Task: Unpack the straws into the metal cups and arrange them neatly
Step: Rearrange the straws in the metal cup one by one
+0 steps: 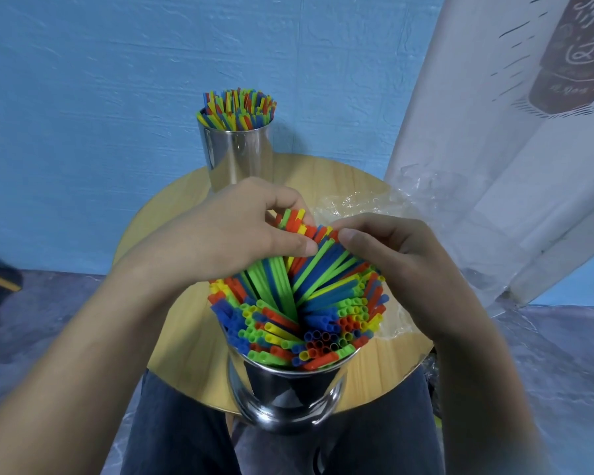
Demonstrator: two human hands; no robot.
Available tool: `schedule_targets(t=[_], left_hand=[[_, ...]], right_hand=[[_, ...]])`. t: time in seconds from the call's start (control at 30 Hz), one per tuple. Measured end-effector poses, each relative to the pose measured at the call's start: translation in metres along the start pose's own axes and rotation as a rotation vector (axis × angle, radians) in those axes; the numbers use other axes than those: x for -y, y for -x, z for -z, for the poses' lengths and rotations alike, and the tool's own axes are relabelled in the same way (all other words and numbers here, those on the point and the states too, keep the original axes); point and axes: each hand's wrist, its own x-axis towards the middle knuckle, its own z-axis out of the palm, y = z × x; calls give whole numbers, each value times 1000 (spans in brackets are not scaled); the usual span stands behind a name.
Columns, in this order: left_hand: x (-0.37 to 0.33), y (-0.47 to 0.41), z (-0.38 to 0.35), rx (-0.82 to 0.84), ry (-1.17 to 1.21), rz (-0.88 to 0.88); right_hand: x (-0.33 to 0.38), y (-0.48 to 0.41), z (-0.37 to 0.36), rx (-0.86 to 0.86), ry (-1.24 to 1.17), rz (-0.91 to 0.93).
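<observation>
The near cup [288,389] is standing at the counter's [182,323] front edge, with straws [299,317] fanning out of it. The left grip [234,234] and right grip [398,265] are both pinching the straws' far tips. Wrap [364,200] is lying behind, and the far cup [240,156] is standing full.

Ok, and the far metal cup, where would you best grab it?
Probably round the bare wall of the far metal cup, coming from the side: it stands upright and straws fill its mouth, blocking a grip from above.
</observation>
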Motion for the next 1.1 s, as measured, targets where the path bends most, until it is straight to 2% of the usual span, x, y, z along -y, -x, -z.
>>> schedule_targets(t=[0.3, 0.7, 0.9, 1.1], left_hand=[[-5, 0, 2, 135, 22, 7], [-6, -5, 0, 133, -5, -14], [-6, -3, 1, 58, -69, -35], [-6, -4, 2, 59, -13, -79]], right_hand=[[-2, 0, 1, -19, -30, 0], [-5, -1, 2, -23, -49, -5], [-6, 0, 2, -30, -60, -3], [-7, 1, 2, -18, -68, 13]])
